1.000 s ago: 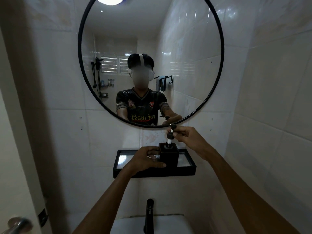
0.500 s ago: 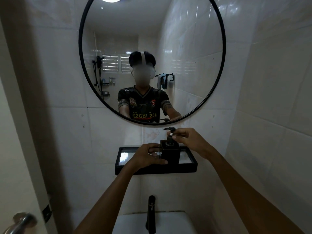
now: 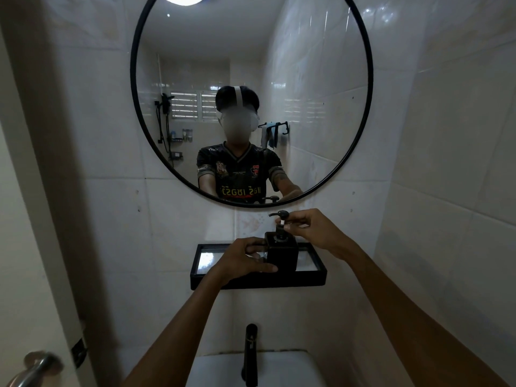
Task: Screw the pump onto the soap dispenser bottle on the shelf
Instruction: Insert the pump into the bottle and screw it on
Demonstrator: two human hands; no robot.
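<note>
A square black soap dispenser bottle [image 3: 282, 254] stands on a black-framed glass shelf [image 3: 258, 280] fixed to the tiled wall. My left hand [image 3: 242, 259] wraps around the bottle's left side and front. The black pump [image 3: 280, 222] sits upright in the bottle's neck, its spout pointing left and a short white band showing on its stem. My right hand [image 3: 314, 231] pinches the pump's stem and collar from the right.
A round black-framed mirror [image 3: 251, 99] hangs just above the shelf and reflects a person. A black tap [image 3: 250, 354] rises from a white basin [image 3: 257, 370] below. A tiled wall stands close on the right; a door with a metal handle [image 3: 36, 368] is at the lower left.
The pump has come down from above the bottle into its neck, with less white stem showing. My right hand lowered with it. My left hand stays on the bottle.
</note>
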